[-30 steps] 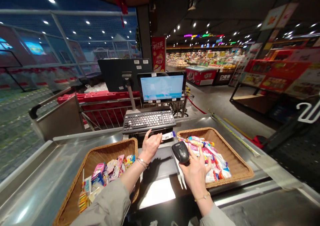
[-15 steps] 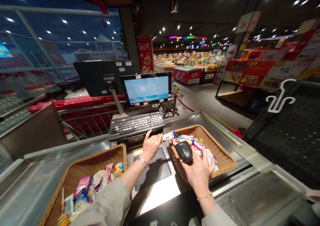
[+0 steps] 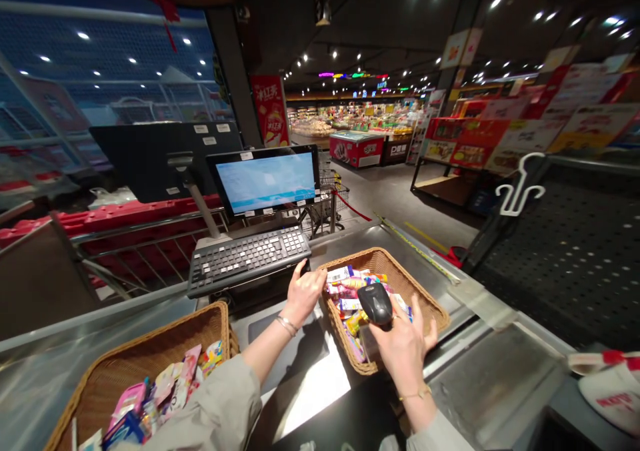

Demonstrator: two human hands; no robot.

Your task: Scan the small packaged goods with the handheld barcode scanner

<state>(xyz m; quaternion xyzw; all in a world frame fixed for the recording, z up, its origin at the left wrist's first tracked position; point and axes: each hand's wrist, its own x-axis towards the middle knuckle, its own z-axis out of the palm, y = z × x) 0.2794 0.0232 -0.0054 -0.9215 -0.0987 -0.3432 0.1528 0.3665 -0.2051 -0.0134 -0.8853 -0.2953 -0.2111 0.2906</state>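
Observation:
My left hand (image 3: 305, 294) is closed in a pinch at the left rim of the right-hand wicker basket (image 3: 434, 304). At its fingertips is a small white-and-blue packet (image 3: 340, 274), over the basket's back left corner. My right hand (image 3: 404, 344) grips a black barcode scanner (image 3: 375, 303), held above the same basket, its outer fingers spread. Beneath the scanner lie several colourful candy packets (image 3: 354, 321), partly hidden by it. Behind my left forearm, another wicker basket (image 3: 105, 364) holds small packaged goods (image 3: 170, 384).
Ahead stand a black keyboard (image 3: 250, 256) and a lit monitor (image 3: 270, 181), with a second screen (image 3: 150, 161) turned away. A metal counter (image 3: 493, 364) runs along the right. A white hanger (image 3: 520, 188) hangs by a dark perforated panel (image 3: 575, 231).
The view has turned to the right. My left hand has moved with the packet from beside the keyboard to the right basket's rim. The scanner stays in my right hand.

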